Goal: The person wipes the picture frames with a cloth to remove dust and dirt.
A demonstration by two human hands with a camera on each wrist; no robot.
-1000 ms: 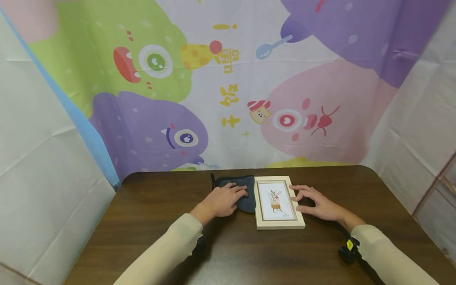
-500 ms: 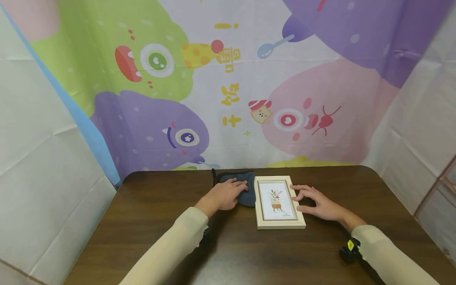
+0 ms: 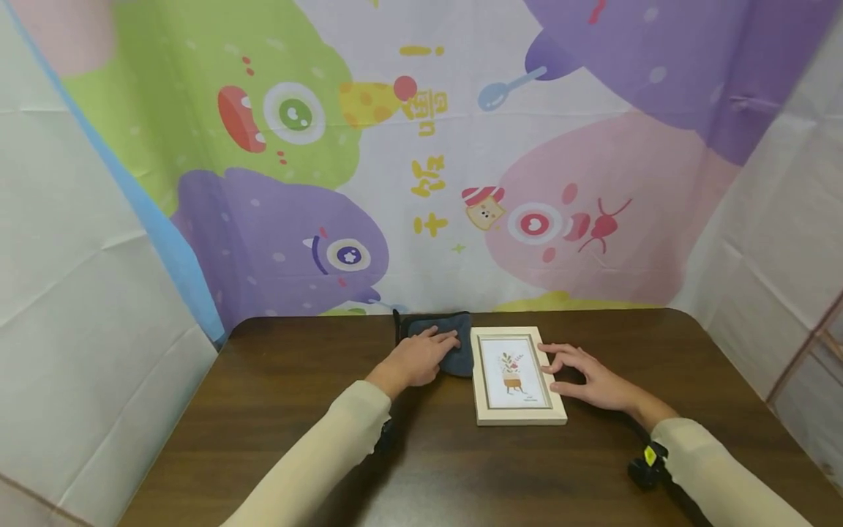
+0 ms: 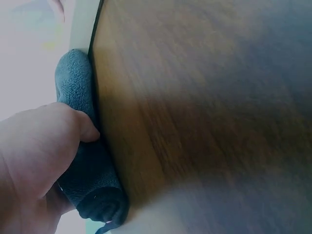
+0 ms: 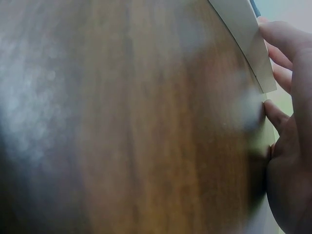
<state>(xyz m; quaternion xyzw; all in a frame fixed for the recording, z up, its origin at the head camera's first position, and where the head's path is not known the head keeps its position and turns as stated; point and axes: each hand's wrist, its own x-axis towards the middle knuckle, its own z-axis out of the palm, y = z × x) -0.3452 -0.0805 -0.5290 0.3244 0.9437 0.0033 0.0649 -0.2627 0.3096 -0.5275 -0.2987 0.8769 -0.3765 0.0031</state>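
A dark blue fleece piece with black edging and a short black cord, pouch-like (image 3: 461, 361), lies folded on the table against the left side of a cream picture frame (image 3: 520, 417). My left hand (image 3: 421, 357) rests on the fleece with its fingers extended over the top. In the left wrist view, my thumb presses the near side of the thick, rounded fleece (image 4: 74, 78). On the frame's other side, my right hand (image 3: 593, 379) touches the right edge with loosely bent fingertips. The frame lies flat, face up, showing a potted-plant print (image 3: 511, 377). Part of the fleece is hidden under my left hand.
The brown wooden table (image 3: 421, 476) ends at a cartoon-printed cloth backdrop (image 3: 428, 278) right behind the fleece and frame. Pale cloth walls (image 3: 92, 307) stand to both sides. Each wrist carries a small black camera (image 3: 645, 472).
My left hand has shifted slightly away from me, and the near edge of the fleece has moved back toward the backdrop. My right hand and the picture frame stay put.
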